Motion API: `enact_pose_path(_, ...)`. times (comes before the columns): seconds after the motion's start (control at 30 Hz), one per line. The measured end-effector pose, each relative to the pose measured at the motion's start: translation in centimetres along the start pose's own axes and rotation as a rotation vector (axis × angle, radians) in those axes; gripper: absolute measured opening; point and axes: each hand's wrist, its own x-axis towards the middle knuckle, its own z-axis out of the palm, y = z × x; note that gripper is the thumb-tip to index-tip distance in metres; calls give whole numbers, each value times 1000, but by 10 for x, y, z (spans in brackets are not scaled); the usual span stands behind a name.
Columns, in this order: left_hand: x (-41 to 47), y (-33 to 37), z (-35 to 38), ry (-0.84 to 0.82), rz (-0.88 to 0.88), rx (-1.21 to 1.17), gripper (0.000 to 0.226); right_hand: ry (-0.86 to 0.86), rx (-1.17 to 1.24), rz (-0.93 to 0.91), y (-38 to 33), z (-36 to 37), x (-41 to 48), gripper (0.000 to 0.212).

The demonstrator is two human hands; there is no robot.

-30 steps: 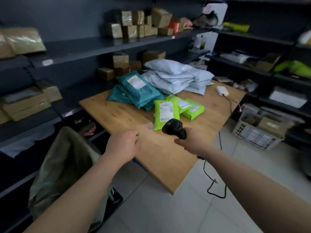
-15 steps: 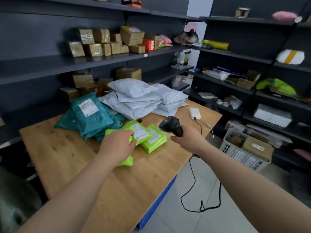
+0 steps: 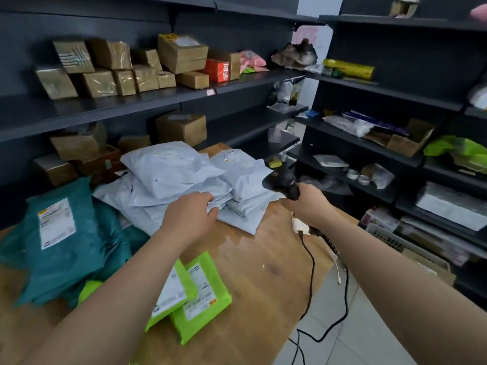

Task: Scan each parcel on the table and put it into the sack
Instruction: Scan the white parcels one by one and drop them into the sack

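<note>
Two hands: left hand (image 3: pixel 189 214) at white parcels (image 3: pixel 168 169), right hand (image 3: pixel 308 204) around scanner (image 3: pixel 282 180).

rear parcel pile (image 3: pixel 168 169): table (image 3: pixel 263 272) back | left parcel pile (image 3: pixel 66 259): table left | front parcels (image 3: pixel 205 299): near edge | shelves (image 3: pixel 131 101): behind

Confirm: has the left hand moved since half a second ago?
Yes. It was at the green parcels; now the left hand is farther across the table, at the near edge of the white parcel pile.
</note>
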Motion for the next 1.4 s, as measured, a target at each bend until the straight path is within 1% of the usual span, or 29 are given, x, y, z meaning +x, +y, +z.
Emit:
enact_pose_path(0.17, 73, 23, 37, -33, -63, 9, 32, -53, 70, 1, 28, -3, 92, 16)
enact_pose_path(0.3, 125, 35, 80, -70, -155, 2, 29, -115, 170, 7, 54, 5, 174, 32)
enact_pose_path(0.37, 149, 40, 104, -87, -232, -31, 26, -156, 249, 24, 68, 13, 213, 32)
enact_pose_path(0.5, 187, 51, 149, -159, -365, -50, 44, -261, 393, 83, 98, 31, 277, 20)
enact_pose_path(0.6, 206, 53, 172, -177, -505, -112, 48, -347, 515, 77, 114, 47, 312, 22)
enact_pose_path(0.77, 225, 51, 191, -68, -730, -255, 52, -509, 650, 114, 121, 70, 350, 20)
enact_pose_path(0.9, 236, 54, 200, 48, -863, -361, 54, -599, 744, 170, 121, 84, 367, 37)
enact_pose_path(0.97, 240, 52, 202, 100, -900, -404, 56, -604, 746, 187, 123, 89, 369, 39)
enact_pose_path(1.0, 240, 51, 202, 123, -917, -451, 54, -601, 744, 189, 124, 90, 370, 38)
enact_pose_path(1.1, 237, 48, 204, 156, -928, -674, 27, -592, 751, 217, 129, 85, 367, 36)
enact_pose_path(1.13, 235, 50, 204, 139, -921, -757, 27, -599, 759, 228, 133, 80, 365, 34)
enact_pose_path(1.17, 233, 52, 203, 111, -909, -854, 28, -606, 773, 235, 137, 75, 362, 29)
enact_pose_path(1.2, 230, 56, 201, 83, -898, -954, 41, -606, 788, 241, 141, 70, 358, 24)
enact_pose_path(1.23, 228, 61, 199, 53, -892, -1029, 62, -602, 800, 246, 146, 65, 352, 19)
enact_pose_path(1.27, 226, 65, 198, 30, -882, -1066, 77, -593, 806, 253, 150, 59, 345, 16)
enact_pose_path(1.3, 224, 71, 198, 20, -862, -1085, 84, -580, 812, 262, 155, 53, 337, 16)
enact_pose_path(1.4, 212, 89, 190, 34, -792, -1155, 86, -535, 858, 280, 166, 39, 312, 21)
